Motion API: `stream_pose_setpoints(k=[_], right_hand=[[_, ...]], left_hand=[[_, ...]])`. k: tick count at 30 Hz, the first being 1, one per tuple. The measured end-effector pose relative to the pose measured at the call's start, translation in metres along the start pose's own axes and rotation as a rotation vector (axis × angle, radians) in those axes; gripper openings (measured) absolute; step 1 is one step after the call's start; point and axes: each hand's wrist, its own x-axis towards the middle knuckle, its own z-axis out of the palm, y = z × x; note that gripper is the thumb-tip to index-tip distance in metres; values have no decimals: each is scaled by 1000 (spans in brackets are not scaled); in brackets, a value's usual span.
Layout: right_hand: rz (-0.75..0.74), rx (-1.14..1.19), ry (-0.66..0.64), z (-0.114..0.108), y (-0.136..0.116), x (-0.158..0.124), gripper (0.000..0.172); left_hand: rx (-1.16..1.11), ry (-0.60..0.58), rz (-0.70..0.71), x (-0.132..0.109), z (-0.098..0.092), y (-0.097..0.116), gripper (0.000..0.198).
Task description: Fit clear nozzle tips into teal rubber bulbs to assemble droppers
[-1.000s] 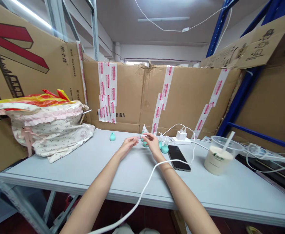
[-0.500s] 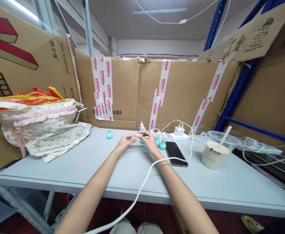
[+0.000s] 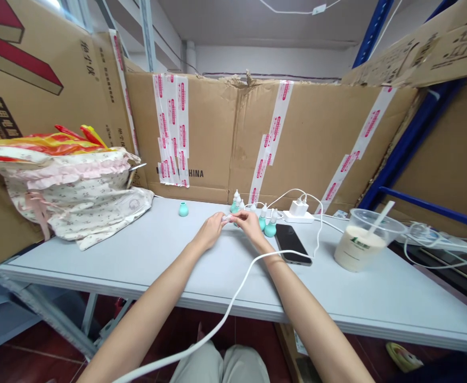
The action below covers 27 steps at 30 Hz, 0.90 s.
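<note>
My left hand (image 3: pixel 210 230) and my right hand (image 3: pixel 249 222) meet over the table, fingers pinched together. Between their fingertips is a small clear plastic piece (image 3: pixel 226 218), mostly covered by the fingers; its exact shape is hard to make out. Just behind the hands stand several small teal bulbs with clear pointed nozzles, one teal bulb with nozzle (image 3: pixel 270 229) being nearest my right wrist. Off to the left, a teal bulb without a nozzle (image 3: pixel 183 209) stands upright on its own.
A black phone (image 3: pixel 293 244) lies right of my hands. A white cable (image 3: pixel 237 290) crosses over my right forearm, and a charger (image 3: pixel 298 207) sits behind. Farther right stands a cup of milky drink (image 3: pixel 357 247). A cloth bag (image 3: pixel 81 197) occupies the left, against cardboard (image 3: pixel 213 133).
My fingers have turned and drawn closer around the clear piece, and my left hand's back now faces up more. The camera view has tilted down slightly.
</note>
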Motion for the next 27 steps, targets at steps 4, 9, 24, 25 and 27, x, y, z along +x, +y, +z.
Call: stream_pose_setpoints(k=[4,9,24,25,27], right_hand=[[-27,-20,-117,-6,-5,-1,31],[-78,-104,-236,-12,-14,-3,32],[-60,-139,-270,-10,-13,-6,30],[-47,-96,-267,-9,-13,-6,31],[-33,-38,-252,-9,-15,-5,32]], left_hand=[[74,-56,25,-2,-2,3,16],[192,-109,74,-4,-3,6,14],[234,-169,110,-3,-4,1,14],[188,-152,102,-1,-4,1,15],[87,-116,84,2,-3,3,17]])
